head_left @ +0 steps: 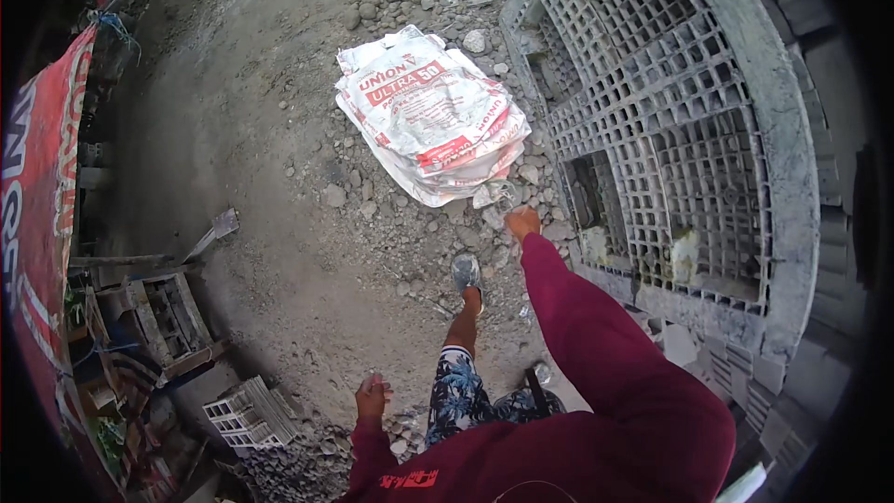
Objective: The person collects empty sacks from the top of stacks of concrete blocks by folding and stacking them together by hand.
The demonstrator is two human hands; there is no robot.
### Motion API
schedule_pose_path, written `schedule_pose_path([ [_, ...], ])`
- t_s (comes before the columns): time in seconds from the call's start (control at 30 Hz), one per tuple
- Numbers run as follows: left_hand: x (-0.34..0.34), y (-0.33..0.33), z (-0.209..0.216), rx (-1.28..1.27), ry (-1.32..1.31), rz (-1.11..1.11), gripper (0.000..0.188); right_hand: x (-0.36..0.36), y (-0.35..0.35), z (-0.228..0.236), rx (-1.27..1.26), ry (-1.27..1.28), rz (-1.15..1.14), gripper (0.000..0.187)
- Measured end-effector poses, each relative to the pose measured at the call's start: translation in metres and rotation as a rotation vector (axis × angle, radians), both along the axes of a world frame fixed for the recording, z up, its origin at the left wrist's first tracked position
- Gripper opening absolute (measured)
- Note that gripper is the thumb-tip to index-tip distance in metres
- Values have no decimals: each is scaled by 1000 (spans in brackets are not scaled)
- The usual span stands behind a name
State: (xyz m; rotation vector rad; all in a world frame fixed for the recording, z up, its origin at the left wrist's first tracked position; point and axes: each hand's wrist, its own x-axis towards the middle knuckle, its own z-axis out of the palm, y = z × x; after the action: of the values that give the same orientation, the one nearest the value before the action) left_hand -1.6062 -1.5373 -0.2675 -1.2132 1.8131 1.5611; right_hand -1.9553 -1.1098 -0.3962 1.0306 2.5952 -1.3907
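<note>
A stack of flattened white and red cement sacks (424,116) lies on the stony ground ahead of me. My right hand (523,222) reaches forward to just beyond the stack's near right corner, its fingers curled closed. Beside those fingers, against the sacks, is a crumpled, see-through piece (494,194), perhaps plastic; whether I grip it is unclear. My left hand (372,398) hangs low at my left side, fingers loosely bent and apart, with nothing visible in it.
Along the right stands a grey lattice-block wall (652,140) in a concrete frame. Rubble (368,191) surrounds the sacks. At left are a red banner (47,168), wooden frames (168,321) and stacked lattice blocks (250,414). My shod foot (467,272) is below the sacks.
</note>
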Motion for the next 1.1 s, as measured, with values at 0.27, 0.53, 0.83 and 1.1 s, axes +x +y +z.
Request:
schedule_pose_path([
  [0.27, -3, 90, -2, 19, 226, -342, 28, 520, 161, 101, -264, -340, -259, 29],
  [0.53, 86, 268, 5, -5, -267, -953, 20, 1016, 217, 172, -195, 12, -1510, 17],
  [0.83, 207, 587, 20, 157, -65, -1542, 23, 1061, 235, 142, -758, 408, -1610, 19],
  [1.1, 357, 846, -15, -108, 8, -1865, 19, 1160, 406, 142, -575, 252, -1397, 22],
])
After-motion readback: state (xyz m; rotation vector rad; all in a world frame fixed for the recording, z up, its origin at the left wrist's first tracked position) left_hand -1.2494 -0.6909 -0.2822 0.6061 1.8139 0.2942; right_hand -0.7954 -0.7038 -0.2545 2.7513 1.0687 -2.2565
